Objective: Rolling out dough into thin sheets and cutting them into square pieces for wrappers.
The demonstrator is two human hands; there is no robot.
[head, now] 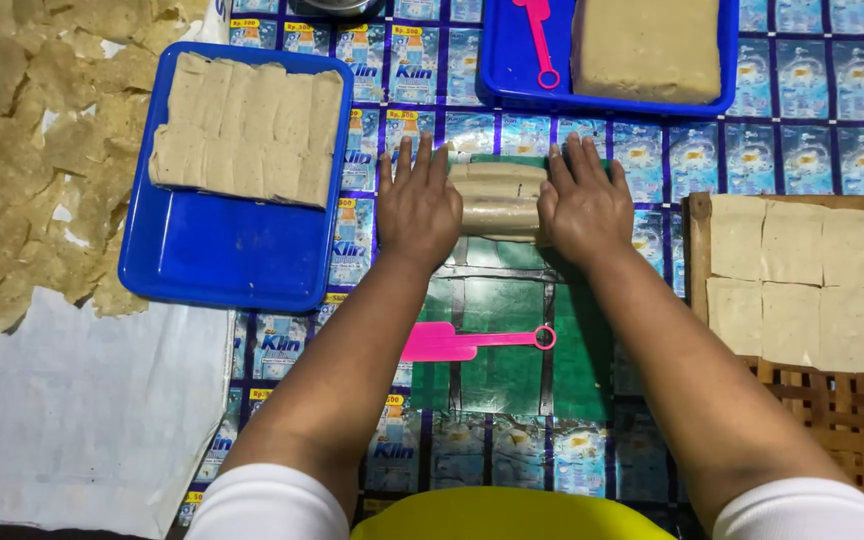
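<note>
Dough roll (500,200), pressed between flat left hand (418,210) and right hand (584,208), grips wide and grasping nothing, may split under uneven pressure.

Left hand (418,210) and right hand (584,205) flat, pressing dough roll (499,200) between them on green mat (512,340). Pink scraper (452,343) below. Blue tray (222,250) left holds dough slabs (247,128).

Pale beige dough roll (499,199): matt, soft, smooth. Blue rectangular plastic tray (222,250): glossy. Pink plastic scraper (452,342): smooth, slight sheen. Woven brown bamboo rack (852,400): rough, matt. Printed sachet-foil mat (812,140): shiny. White woven sheet (72,410): matt.
</note>
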